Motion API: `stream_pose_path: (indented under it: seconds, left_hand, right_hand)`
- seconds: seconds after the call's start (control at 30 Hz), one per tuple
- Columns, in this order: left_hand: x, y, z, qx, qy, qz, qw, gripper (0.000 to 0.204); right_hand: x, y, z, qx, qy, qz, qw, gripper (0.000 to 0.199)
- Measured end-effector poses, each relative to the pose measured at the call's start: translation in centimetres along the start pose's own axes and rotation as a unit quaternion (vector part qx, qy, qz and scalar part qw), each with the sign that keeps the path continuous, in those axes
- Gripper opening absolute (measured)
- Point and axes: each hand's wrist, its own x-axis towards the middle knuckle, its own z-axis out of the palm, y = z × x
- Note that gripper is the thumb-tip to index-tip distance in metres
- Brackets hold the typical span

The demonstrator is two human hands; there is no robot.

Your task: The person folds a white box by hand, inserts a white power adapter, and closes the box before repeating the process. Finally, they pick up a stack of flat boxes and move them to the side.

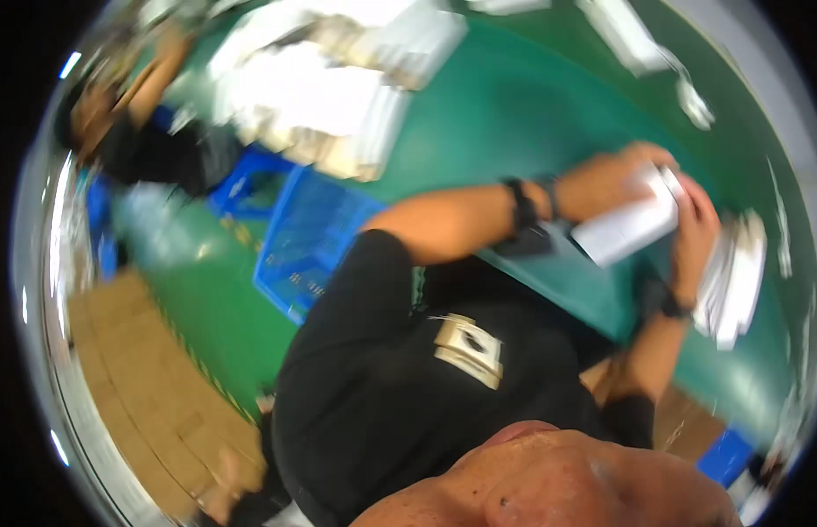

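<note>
A slim white box [626, 227] is held above the green table [522, 97], tilted, between my two hands. My left hand [621, 180] reaches across from the left with a dark band on its wrist, and its fingers close around the box's far side. On the box's right end, the fingers of my right hand [696, 230] are bent over the edge. Motion blurs the fingertips, and part of the left fingers is hidden. Just right of my right hand lies a stack of thin white pieces [733, 277], perhaps boxes or sheets.
Piles of white boxes [320, 97] cover the table's upper left. A white strip with a cable [623, 35] lies at the upper right. Beside my left arm stands a blue crate [307, 233]. Another person [154, 145] works at the far left. Brown cardboard [132, 386] lies lower left.
</note>
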Motion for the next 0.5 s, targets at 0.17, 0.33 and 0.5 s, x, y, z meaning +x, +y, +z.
stream_pose_path:
  seconds: [0.17, 0.33, 0.5]
  left_hand:
    - [4.4, -2.8, -0.1, -0.08, -0.012, -0.058, 0.995, 0.044]
    - [5.5, -3.9, 0.8, -0.073, -0.024, -0.088, 0.993, 0.038]
    - [6.7, -3.1, 2.0, -0.084, -0.036, -0.095, 0.991, 0.033]
  right_hand:
    - [5.4, 3.1, -0.8, 0.168, -0.072, -0.037, 0.982, 0.017]
    - [5.7, 4.3, -2.4, 0.251, -0.125, -0.051, 0.959, 0.018]
    - [5.7, 3.8, -4.1, 0.242, -0.11, -0.063, 0.962, 0.018]
